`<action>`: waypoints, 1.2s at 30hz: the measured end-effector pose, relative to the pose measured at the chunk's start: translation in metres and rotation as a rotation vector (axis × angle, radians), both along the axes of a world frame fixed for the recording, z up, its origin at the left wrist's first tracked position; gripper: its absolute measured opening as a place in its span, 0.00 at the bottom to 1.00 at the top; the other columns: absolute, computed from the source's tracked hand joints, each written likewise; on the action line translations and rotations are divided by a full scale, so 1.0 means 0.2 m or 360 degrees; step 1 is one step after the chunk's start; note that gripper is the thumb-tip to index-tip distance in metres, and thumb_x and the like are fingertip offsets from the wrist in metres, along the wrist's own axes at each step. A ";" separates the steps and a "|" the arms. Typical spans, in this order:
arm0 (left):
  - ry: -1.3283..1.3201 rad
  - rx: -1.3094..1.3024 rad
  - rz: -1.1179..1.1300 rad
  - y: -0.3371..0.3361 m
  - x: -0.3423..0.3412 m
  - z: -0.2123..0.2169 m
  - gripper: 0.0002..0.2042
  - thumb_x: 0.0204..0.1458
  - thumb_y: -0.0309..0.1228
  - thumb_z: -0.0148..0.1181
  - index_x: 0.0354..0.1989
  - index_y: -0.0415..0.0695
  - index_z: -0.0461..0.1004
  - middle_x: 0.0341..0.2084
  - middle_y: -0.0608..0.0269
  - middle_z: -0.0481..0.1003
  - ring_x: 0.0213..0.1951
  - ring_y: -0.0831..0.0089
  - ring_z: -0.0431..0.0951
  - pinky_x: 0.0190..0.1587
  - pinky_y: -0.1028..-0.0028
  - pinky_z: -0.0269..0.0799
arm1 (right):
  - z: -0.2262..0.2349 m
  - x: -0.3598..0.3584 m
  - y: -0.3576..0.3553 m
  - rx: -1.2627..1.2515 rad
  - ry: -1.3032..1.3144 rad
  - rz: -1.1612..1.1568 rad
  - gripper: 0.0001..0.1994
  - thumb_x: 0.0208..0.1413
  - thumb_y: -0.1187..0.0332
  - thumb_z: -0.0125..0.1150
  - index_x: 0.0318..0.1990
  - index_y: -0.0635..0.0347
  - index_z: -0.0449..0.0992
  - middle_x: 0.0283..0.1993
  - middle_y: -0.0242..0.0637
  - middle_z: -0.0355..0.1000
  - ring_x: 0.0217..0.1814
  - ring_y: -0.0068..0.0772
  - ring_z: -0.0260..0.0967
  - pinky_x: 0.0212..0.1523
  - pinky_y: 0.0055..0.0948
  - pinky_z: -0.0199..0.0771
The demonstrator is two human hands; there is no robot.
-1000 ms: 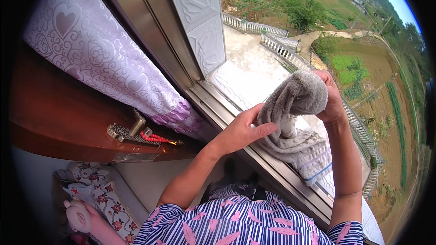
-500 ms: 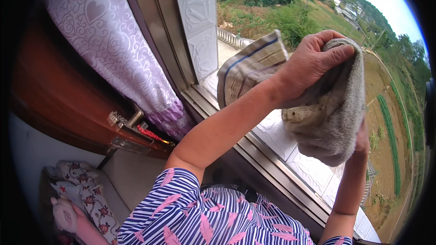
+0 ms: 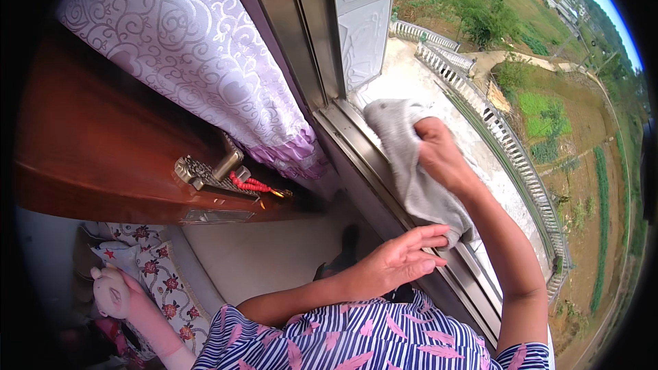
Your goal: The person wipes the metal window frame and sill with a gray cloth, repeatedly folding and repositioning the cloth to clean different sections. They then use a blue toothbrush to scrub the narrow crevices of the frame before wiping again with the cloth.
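A grey towel (image 3: pixel 404 157) lies bunched over the metal window track (image 3: pixel 373 157), its far end reaching toward the frame's corner. My right hand (image 3: pixel 444 154) is closed on the towel's upper part, the fingers curled into the cloth. Close to the towel's near lower end is my left hand (image 3: pixel 404 260), with its fingers stretched out and slightly apart. The fingertips overlap the cloth's edge; whether they touch it I cannot tell.
On the left, a reddish-brown door (image 3: pixel 116 144) stands with a metal handle (image 3: pixel 226 164) and a red beaded string (image 3: pixel 250 181). A lilac curtain (image 3: pixel 205 48) hangs beside the window. Below sits a pink plush toy (image 3: pixel 113 294) on flowered fabric. Outside runs a white balustrade (image 3: pixel 493 123).
The towel has come down from in front of the window view onto the track. My left hand has let go of it and moved lower; my right hand now grips its upper part.
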State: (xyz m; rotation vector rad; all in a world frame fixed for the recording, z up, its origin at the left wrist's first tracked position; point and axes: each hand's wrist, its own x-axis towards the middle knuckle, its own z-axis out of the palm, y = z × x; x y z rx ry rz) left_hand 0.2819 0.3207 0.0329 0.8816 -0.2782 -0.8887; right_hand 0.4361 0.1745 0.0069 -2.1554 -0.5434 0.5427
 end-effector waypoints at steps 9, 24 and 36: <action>-0.0065 0.0437 0.0617 0.25 0.07 -0.19 0.17 0.64 0.32 0.46 0.58 0.36 0.63 0.49 0.53 0.73 0.50 0.69 0.74 0.56 0.70 0.67 | -0.07 0.06 0.27 -0.0208 -0.0579 0.0135 0.09 0.48 0.69 0.62 0.31 0.67 0.77 0.27 0.54 0.72 0.30 0.56 0.71 0.34 0.44 0.70; -0.0229 0.0648 0.1034 0.30 0.17 -0.30 0.14 0.63 0.28 0.49 0.55 0.37 0.64 0.44 0.57 0.72 0.46 0.73 0.75 0.51 0.73 0.70 | -0.04 0.11 0.35 -0.0258 -0.0751 -0.0004 0.08 0.38 0.72 0.60 0.19 0.71 0.73 0.20 0.56 0.69 0.25 0.59 0.71 0.29 0.49 0.71; -0.0159 0.0585 0.1393 0.25 0.26 -0.36 0.24 0.60 0.24 0.50 0.64 0.41 0.51 0.46 0.56 0.67 0.45 0.71 0.73 0.49 0.72 0.72 | -0.01 0.23 0.58 -0.0463 -0.0974 -0.0151 0.05 0.39 0.75 0.55 0.20 0.67 0.77 0.23 0.54 0.73 0.28 0.55 0.74 0.30 0.47 0.74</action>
